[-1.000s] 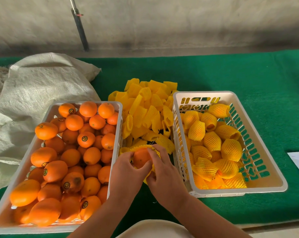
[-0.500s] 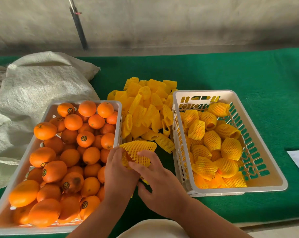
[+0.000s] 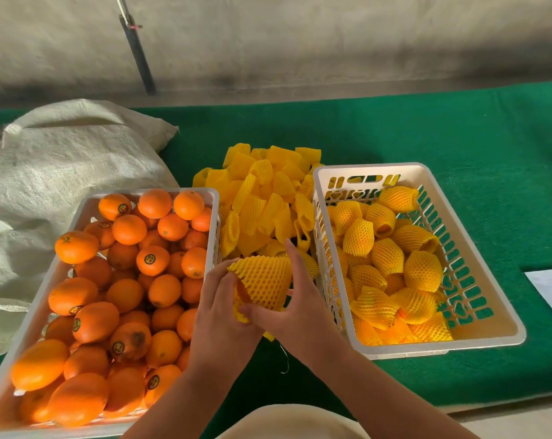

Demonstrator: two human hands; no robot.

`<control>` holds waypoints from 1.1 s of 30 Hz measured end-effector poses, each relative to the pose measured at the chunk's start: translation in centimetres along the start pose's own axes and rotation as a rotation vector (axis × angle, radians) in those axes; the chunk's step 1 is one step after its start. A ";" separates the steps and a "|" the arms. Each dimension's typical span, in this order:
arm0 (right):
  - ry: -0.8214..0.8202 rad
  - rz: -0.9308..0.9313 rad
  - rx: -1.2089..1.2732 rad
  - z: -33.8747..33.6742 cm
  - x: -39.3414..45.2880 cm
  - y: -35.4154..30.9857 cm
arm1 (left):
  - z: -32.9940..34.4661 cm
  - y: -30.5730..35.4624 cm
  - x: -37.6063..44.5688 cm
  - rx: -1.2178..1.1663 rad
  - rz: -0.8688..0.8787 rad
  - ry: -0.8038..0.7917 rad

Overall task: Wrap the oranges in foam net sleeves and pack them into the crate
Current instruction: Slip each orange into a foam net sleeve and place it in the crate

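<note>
Between the two crates, my left hand (image 3: 219,307) and my right hand (image 3: 295,307) both grip a yellow foam net sleeve (image 3: 263,282) stretched over an orange, whose skin shows only at the sleeve's lower left opening. The left crate (image 3: 88,204) is heaped with bare oranges (image 3: 153,259), several with round stickers. The white crate on the right (image 3: 486,308) holds several sleeved oranges (image 3: 422,270). A pile of empty yellow sleeves (image 3: 265,198) lies behind my hands.
A woven white sack (image 3: 65,156) slumps at the back left on the green felt table cover (image 3: 458,137). A white paper sheet (image 3: 551,289) lies at the right edge. A dark pole (image 3: 138,55) leans on the grey wall behind.
The orange was bare in my fingers a second ago. The sleeve has been pulled over it and now covers nearly all of it; both hands stay in the same spot.
</note>
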State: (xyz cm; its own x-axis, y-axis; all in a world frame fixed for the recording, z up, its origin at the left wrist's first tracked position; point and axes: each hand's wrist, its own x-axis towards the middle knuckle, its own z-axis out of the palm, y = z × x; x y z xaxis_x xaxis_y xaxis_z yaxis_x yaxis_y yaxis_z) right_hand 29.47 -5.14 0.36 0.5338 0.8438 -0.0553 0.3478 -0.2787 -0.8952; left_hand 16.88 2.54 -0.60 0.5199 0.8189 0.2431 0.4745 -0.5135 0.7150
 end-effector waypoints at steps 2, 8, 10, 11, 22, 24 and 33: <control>0.051 0.001 -0.008 0.2 -0.1 0.1 | 0.2 0.4 -0.2 -0.008 -0.017 -0.012; 0.167 0.045 -0.011 0.9 -0.4 0.4 | 0.7 1.0 -0.6 -0.013 -0.036 -0.037; 0.171 0.062 -0.008 0.7 -0.2 0.5 | 0.9 1.4 -0.8 -0.027 -0.057 -0.045; 0.168 0.068 -0.007 0.6 -0.1 0.6 | 0.9 1.6 -0.8 -0.039 -0.073 -0.055; 0.010 0.030 -0.091 -2.5 0.2 2.3 | -0.2 2.1 1.1 -0.857 -0.694 -0.272; -0.057 -0.020 -0.114 -2.4 0.1 2.3 | -0.3 2.0 2.2 -1.081 -0.897 -0.474; -0.178 0.042 0.051 -3.2 0.6 1.9 | 0.4 1.8 3.0 -1.070 -0.772 -0.312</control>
State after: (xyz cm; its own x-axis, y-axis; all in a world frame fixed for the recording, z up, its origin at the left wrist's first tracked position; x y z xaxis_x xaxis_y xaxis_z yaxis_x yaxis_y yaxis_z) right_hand 32.94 -6.66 0.06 0.4010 0.9008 -0.1668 0.2860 -0.2961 -0.9113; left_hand 19.52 3.99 1.15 0.5808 0.6397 -0.5035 0.0099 0.6129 0.7901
